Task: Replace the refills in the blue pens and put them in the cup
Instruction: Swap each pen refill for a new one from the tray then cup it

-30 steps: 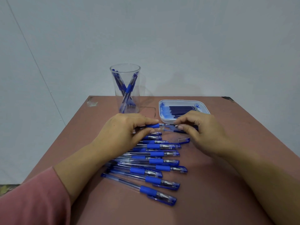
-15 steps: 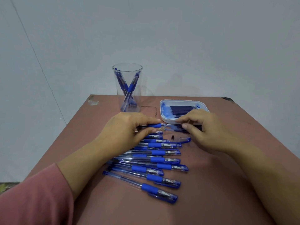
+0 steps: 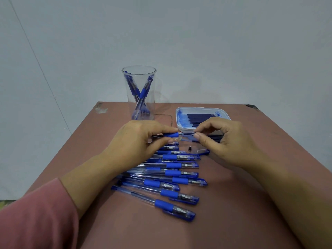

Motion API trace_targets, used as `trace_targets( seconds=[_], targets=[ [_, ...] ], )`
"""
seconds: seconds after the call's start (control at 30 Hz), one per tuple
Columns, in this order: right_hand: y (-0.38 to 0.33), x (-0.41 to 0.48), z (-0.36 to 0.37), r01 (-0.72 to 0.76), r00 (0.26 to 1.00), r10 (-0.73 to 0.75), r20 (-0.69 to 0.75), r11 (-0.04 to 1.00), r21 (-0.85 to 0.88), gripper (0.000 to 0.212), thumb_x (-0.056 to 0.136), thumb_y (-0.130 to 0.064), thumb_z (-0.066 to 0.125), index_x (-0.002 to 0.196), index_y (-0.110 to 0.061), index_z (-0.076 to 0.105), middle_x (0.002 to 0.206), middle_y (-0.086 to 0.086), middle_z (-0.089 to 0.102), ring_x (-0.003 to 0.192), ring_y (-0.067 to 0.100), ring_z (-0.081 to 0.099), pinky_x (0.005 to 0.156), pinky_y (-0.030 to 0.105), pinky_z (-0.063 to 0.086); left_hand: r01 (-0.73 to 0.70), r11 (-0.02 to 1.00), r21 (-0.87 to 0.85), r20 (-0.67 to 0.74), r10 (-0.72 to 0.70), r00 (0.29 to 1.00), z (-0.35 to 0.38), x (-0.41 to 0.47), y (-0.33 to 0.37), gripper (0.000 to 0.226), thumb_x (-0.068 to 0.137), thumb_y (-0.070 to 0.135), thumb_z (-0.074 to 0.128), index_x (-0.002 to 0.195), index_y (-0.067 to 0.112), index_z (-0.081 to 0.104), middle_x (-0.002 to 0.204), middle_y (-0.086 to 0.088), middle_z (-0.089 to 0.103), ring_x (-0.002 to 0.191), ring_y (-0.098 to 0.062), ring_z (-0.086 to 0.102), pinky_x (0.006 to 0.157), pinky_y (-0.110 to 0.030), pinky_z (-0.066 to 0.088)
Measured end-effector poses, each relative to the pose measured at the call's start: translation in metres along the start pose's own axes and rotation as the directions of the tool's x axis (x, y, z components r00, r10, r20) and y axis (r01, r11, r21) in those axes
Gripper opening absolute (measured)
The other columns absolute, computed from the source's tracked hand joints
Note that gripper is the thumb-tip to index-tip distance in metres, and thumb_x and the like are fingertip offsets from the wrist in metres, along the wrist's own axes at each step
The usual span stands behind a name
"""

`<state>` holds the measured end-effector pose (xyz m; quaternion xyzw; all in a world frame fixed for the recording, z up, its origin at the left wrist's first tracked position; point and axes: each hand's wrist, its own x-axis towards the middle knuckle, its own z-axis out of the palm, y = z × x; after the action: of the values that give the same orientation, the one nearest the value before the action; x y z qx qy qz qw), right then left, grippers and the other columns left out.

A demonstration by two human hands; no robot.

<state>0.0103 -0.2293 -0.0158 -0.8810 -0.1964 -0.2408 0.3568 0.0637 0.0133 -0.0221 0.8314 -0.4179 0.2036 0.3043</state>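
L hand (image 3: pixel 136 141) grips pen (image 3: pixel 172 135) by blue grip, fingers curled. R hand (image 3: pixel 224 141) pinches refill (image 3: pixel 187 134) at pen's open end, thumb + index. Behind L hand: cup (image 3: pixel 139 76) w/ pens (image 3: pixel 143 91); behind R hand: refill tray (image 3: pixel 201 109).

The cup (image 3: pixel 139 92) stands left of the tray (image 3: pixel 203 112), behind the row of pens (image 3: pixel 168 177).

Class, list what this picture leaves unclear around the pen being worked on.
Head view:
- Held pen: barrel hidden under left hand.
- Refill: too thin to tell entering or leaving; right hand covers its end.
- Tray: near edge behind right hand; contents blur together.
- Pens in cup: overlapping, count unclear.
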Motion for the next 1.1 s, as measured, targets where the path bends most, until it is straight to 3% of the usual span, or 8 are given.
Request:
trace_targets(
  seconds=[0.2, 0.33, 0.43, 0.57, 0.77, 0.9, 1.1],
  targets=[
    [-0.007, -0.001, 0.001, -0.005, 0.998, 0.001, 0.069, 0.999, 0.053, 0.028, 0.082, -0.018, 0.075, 0.098, -0.039, 0.065, 0.092, -0.024, 0.068, 0.093, -0.004, 0.064, 0.082, 0.009, 0.046, 0.008, 1.0, -0.002, 0.006, -0.008, 1.0, 0.001, 0.0, 0.0, 0.03, 0.086, 0.038, 0.067, 0.115, 0.036, 0.069, 0.096, 0.022, 0.07, 0.085, 0.005, 0.064, 0.073, -0.024, 0.057],
    [-0.003, 0.0, 0.0, -0.001, 0.998, -0.001, 0.064, 1.0, 0.03, 0.026, 0.084, -0.012, 0.071, 0.09, -0.037, 0.066, 0.084, -0.02, 0.069, 0.085, -0.001, 0.065, 0.076, 0.009, 0.046, 0.018, 1.0, 0.006, 0.018, -0.018, 1.0, 0.0, 0.0, 0.001, 0.031, 0.085, 0.039, 0.066, 0.115, 0.037, 0.069, 0.098, 0.02, 0.071, 0.085, 0.004, 0.065, 0.073, -0.021, 0.056],
    [0.002, -0.001, -0.005, -0.02, 0.999, 0.021, 0.038, 1.0, -0.016, 0.017, 0.081, -0.021, 0.066, 0.088, -0.037, 0.065, 0.086, -0.017, 0.068, 0.087, 0.002, 0.064, 0.077, 0.016, 0.049, 0.022, 1.0, 0.003, 0.015, -0.022, 1.0, -0.001, 0.0, 0.002, 0.032, 0.084, 0.042, 0.063, 0.115, 0.036, 0.069, 0.1, 0.02, 0.071, 0.088, 0.003, 0.065, 0.075, -0.021, 0.056],
    [-0.001, 0.002, -0.001, 0.076, 0.996, -0.07, 0.053, 0.991, -0.107, 0.019, 0.082, -0.033, 0.067, 0.1, -0.04, 0.068, 0.092, -0.018, 0.068, 0.092, 0.006, 0.062, 0.079, 0.021, 0.048, 0.018, 1.0, -0.006, 0.023, -0.017, 1.0, 0.002, -0.001, 0.002, 0.03, 0.085, 0.037, 0.068, 0.115, 0.036, 0.069, 0.1, 0.019, 0.072, 0.087, 0.003, 0.066, 0.074, -0.026, 0.057],
    [0.006, 0.001, -0.006, 0.099, 0.995, -0.094, 0.042, 0.986, -0.132, 0.016, 0.081, -0.025, 0.068, 0.095, -0.032, 0.073, 0.087, -0.022, 0.066, 0.086, 0.006, 0.061, 0.075, 0.029, 0.051, 0.017, 1.0, -0.011, 0.027, -0.017, 1.0, 0.002, 0.0, 0.002, 0.031, 0.085, 0.043, 0.064, 0.115, 0.038, 0.069, 0.097, 0.021, 0.071, 0.085, 0.003, 0.065, 0.072, -0.025, 0.057],
    [0.005, 0.004, -0.004, 0.177, 0.984, -0.171, 0.053, 0.973, -0.146, 0.018, 0.083, -0.031, 0.069, 0.1, -0.03, 0.074, 0.09, -0.023, 0.068, 0.087, 0.003, 0.061, 0.076, 0.025, 0.05, 0.004, 1.0, 0.0, 0.048, -0.004, 0.999, 0.004, 0.0, 0.002, 0.03, 0.086, 0.041, 0.064, 0.116, 0.038, 0.068, 0.098, 0.02, 0.071, 0.084, 0.001, 0.065, 0.072, -0.027, 0.057],
    [0.02, -0.003, -0.021, 0.019, 0.999, -0.015, 0.04, 0.996, -0.087, 0.026, 0.083, -0.021, 0.073, 0.089, -0.045, 0.066, 0.087, -0.018, 0.067, 0.088, 0.006, 0.062, 0.081, 0.034, 0.053, 0.038, 0.999, 0.031, 0.022, -0.038, 0.999, -0.001, 0.0, -0.006, 0.032, 0.085, 0.046, 0.063, 0.115, 0.037, 0.069, 0.097, 0.022, 0.07, 0.085, 0.007, 0.063, 0.075, -0.017, 0.054]
  ],
)
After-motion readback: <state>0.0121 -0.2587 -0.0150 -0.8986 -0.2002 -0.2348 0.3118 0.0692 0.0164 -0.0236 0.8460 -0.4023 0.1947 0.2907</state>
